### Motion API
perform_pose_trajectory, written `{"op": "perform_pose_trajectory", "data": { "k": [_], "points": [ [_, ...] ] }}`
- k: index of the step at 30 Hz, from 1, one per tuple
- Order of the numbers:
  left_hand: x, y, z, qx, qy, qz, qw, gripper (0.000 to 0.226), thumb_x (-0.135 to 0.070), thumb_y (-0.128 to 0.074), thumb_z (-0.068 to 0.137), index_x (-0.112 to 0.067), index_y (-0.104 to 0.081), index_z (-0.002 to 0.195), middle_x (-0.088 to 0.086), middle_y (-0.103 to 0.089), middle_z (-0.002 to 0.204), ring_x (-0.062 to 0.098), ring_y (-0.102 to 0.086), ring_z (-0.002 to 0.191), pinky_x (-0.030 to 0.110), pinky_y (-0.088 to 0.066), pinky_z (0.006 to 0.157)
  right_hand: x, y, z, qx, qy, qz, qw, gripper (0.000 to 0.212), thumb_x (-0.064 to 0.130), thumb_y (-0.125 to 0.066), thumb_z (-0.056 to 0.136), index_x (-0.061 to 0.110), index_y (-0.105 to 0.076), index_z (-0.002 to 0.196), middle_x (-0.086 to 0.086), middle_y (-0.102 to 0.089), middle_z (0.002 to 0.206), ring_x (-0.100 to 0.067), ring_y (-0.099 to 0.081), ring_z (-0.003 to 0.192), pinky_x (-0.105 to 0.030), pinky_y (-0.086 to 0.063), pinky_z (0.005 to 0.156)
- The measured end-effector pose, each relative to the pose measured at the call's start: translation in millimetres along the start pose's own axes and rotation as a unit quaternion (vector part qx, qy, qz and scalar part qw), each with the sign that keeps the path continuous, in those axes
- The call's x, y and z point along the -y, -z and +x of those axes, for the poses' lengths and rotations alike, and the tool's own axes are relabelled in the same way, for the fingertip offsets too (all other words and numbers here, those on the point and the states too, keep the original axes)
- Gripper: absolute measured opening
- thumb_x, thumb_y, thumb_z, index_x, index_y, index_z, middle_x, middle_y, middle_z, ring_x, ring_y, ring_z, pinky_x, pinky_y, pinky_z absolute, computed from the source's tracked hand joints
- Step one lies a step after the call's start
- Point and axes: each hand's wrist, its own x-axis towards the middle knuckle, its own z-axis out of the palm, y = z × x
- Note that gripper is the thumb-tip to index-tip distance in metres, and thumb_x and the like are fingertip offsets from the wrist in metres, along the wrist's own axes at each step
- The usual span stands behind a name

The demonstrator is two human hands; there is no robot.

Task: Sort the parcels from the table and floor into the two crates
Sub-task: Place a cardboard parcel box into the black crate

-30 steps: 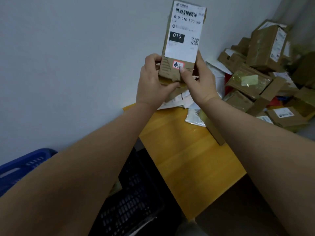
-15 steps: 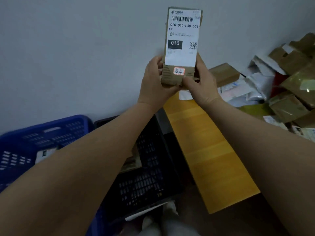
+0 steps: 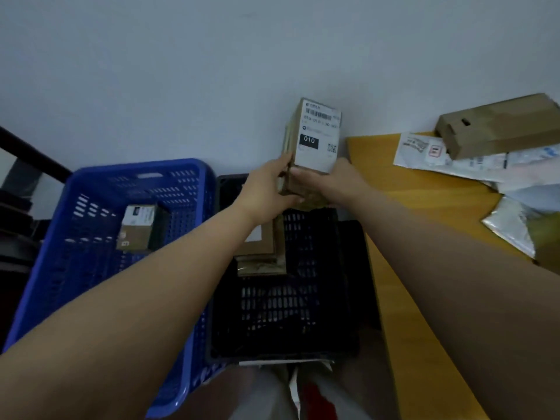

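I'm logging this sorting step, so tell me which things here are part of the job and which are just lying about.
Part of the job:
held parcel, left hand, right hand
blue crate, black crate
parcels on the table

Just lying about:
yellow table
dark railing

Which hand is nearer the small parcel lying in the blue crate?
Left. The left hand grips the labelled box on the side facing the blue crate, where the small parcel lies. The right hand grips the box's far side, nearer the table.
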Motion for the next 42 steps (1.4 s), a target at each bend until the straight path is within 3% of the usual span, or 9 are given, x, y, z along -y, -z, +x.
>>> {"op": "perform_pose_trajectory", "data": {
  "k": [4, 10, 16, 22, 27, 31, 34, 38, 42],
  "points": [
    [47.0, -34.4, -4.7, 0.060, 0.059, -0.041, 0.996, 0.088, -0.004, -0.072, 0.081, -0.025, -0.025, 0.153, -0.005, -0.050, 0.142, 0.008, -0.043, 0.129, 0.004, -0.031, 0.096, -48.9, -36.4, 18.1, -0.005, -0.133, -0.048, 0.990, 0.096, 0.045, -0.086, 0.065, 0.003, -0.029, 0.130, 0.003, -0.046, 0.112, -0.011, -0.048, 0.100, -0.022, -0.040, 0.083],
    [116.9, -90.8, 0.3, 0.141, 0.125, -0.065, 0.980, 0.084, 0.000, -0.065, 0.087, -0.022, -0.020, 0.154, 0.003, -0.044, 0.148, 0.017, -0.040, 0.136, 0.027, -0.033, 0.112, -130.9, -88.1, 40.6, -0.035, -0.238, -0.107, 0.965, 0.111, 0.049, -0.085, 0.061, 0.002, -0.020, 0.138, -0.015, -0.032, 0.135, -0.032, -0.043, 0.123, -0.031, -0.041, 0.091],
    [189.7, -127.8, 14.0, 0.172, 0.134, 0.026, 0.975, 0.069, -0.009, -0.059, 0.093, -0.016, -0.025, 0.152, 0.008, -0.033, 0.153, 0.023, -0.030, 0.141, 0.027, -0.023, 0.116, -197.3, -124.1, 72.5, -0.083, -0.285, -0.136, 0.945, 0.108, 0.040, -0.080, 0.070, 0.004, -0.013, 0.146, -0.017, -0.029, 0.141, -0.036, -0.041, 0.126, -0.048, -0.044, 0.101],
    [250.7, -142.3, 30.2, 0.127, 0.178, 0.165, 0.962, 0.068, -0.023, -0.056, 0.095, -0.010, -0.020, 0.151, 0.014, -0.007, 0.161, 0.030, 0.002, 0.149, 0.043, -0.009, 0.119, -235.1, -154.3, 105.9, -0.097, -0.300, -0.240, 0.918, 0.106, 0.046, -0.067, 0.080, 0.002, -0.001, 0.151, -0.019, -0.025, 0.149, -0.038, -0.025, 0.134, -0.048, -0.025, 0.110],
    [275.0, -153.5, 39.2, 0.126, 0.183, 0.219, 0.950, 0.076, -0.032, -0.058, 0.093, -0.011, -0.015, 0.152, 0.014, 0.002, 0.161, 0.030, 0.010, 0.148, 0.050, -0.008, 0.120, -259.8, -169.2, 119.5, -0.072, -0.290, -0.302, 0.905, 0.099, 0.052, -0.051, 0.091, 0.002, 0.010, 0.152, -0.018, -0.021, 0.154, -0.038, -0.025, 0.133, -0.046, -0.022, 0.110],
    [285.9, -160.1, 35.5, 0.124, 0.183, 0.204, 0.954, 0.078, -0.030, -0.056, 0.094, -0.015, -0.008, 0.153, 0.011, 0.009, 0.161, 0.029, 0.013, 0.148, 0.051, -0.007, 0.119, -276.4, -174.3, 127.4, -0.046, -0.295, -0.221, 0.928, 0.056, 0.035, -0.031, 0.103, 0.006, -0.023, 0.150, -0.017, -0.024, 0.151, -0.032, -0.030, 0.128, -0.040, -0.036, 0.100],
    [290.6, -162.2, 32.2, 0.117, 0.172, 0.204, 0.957, 0.078, -0.031, -0.055, 0.095, -0.018, -0.005, 0.154, 0.009, 0.013, 0.161, 0.027, 0.016, 0.148, 0.050, -0.006, 0.118, -283.7, -172.3, 131.1, -0.060, -0.304, -0.224, 0.924, 0.040, 0.016, -0.043, 0.099, 0.004, -0.044, 0.138, -0.022, -0.033, 0.142, -0.034, -0.039, 0.118, -0.037, -0.041, 0.089],
    [295.5, -165.5, 28.6, 0.112, 0.160, 0.201, 0.960, 0.078, -0.033, -0.051, 0.096, -0.018, -0.001, 0.154, 0.008, 0.017, 0.160, 0.025, 0.021, 0.146, 0.049, -0.003, 0.119, -281.9, -177.1, 137.4, -0.059, -0.267, -0.282, 0.920, 0.064, 0.011, -0.058, 0.091, 0.015, -0.027, 0.147, -0.018, -0.031, 0.146, -0.035, -0.034, 0.129, -0.043, -0.040, 0.099],
    [298.6, -169.2, 26.1, 0.116, 0.155, 0.193, 0.962, 0.079, -0.035, -0.048, 0.096, -0.019, 0.004, 0.155, 0.008, 0.024, 0.159, 0.024, 0.027, 0.144, 0.048, 0.002, 0.119, -286.2, -189.6, 137.7, 0.042, -0.221, -0.402, 0.887, 0.085, 0.030, -0.066, 0.088, 0.025, -0.011, 0.153, -0.010, 0.000, 0.161, -0.034, -0.005, 0.146, -0.045, -0.024, 0.114]
  ]
}}
